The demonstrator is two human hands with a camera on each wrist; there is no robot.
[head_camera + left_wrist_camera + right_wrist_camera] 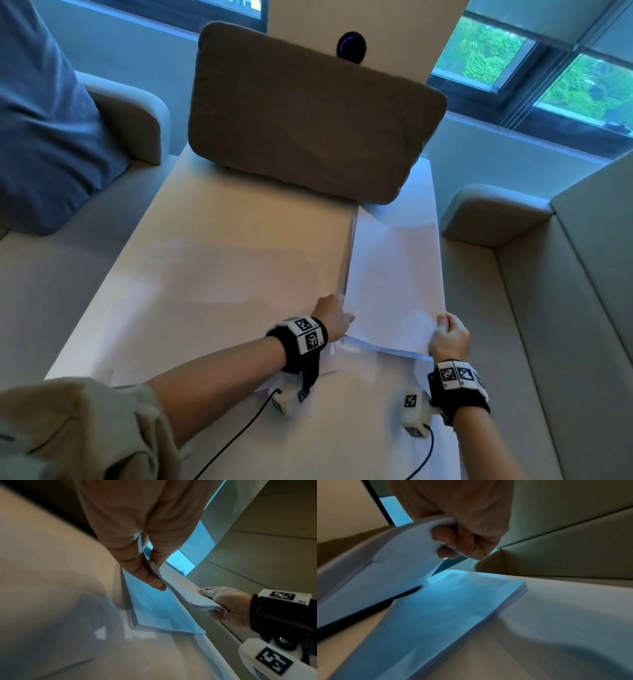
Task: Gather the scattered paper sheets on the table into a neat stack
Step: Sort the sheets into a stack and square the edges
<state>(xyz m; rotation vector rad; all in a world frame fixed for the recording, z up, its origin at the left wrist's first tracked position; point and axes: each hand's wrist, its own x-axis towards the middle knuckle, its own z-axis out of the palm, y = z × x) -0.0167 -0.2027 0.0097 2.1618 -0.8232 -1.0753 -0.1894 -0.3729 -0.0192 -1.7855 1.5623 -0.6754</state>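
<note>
A bundle of white paper sheets [394, 274] is lifted over the right side of the pale table [205, 257]. My left hand [337, 318] pinches its near left corner between thumb and fingers [149, 577]. My right hand [445, 329] grips the near right corner, fingers [452, 543] curled under the sheets [376, 574]. Below the bundle a squared stack of paper [154, 608] lies flat on the table [445, 608]. More loose sheets [325, 371] lie under my left wrist.
A large brown cushion [308, 120] leans at the table's far end, its corner over the paper's far edge. Grey sofas [534, 308] flank both sides, with a blue pillow [44, 120] on the left. Black cables [239, 438] trail from my wrists.
</note>
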